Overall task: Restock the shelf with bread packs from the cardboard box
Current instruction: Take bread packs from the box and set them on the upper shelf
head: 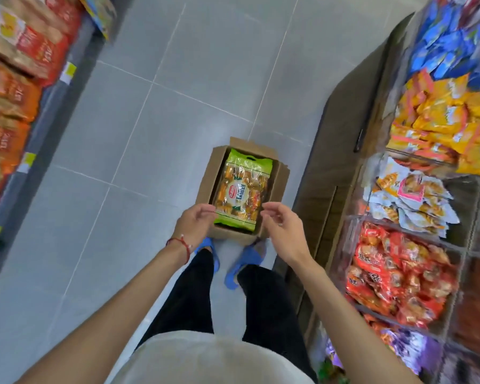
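Observation:
An open cardboard box (277, 187) stands on the grey tiled floor just in front of my feet. A green bread pack (241, 189) with orange rolls showing through clear film lies face up inside it. My left hand (193, 224) hovers above the box's near left corner, fingers loosely curved and holding nothing. My right hand (281, 225) hovers above the near right corner, fingers also relaxed and empty. Neither hand touches the pack. The shelf (53, 87) on the left holds brown, red and orange bread packs.
Clear bins (352, 236) on the right hold blue, yellow, white and red snack packs. A dark wooden base (330, 176) runs along below them, close to the box's right side. Open floor tiles (155, 126) stretch ahead and to the left.

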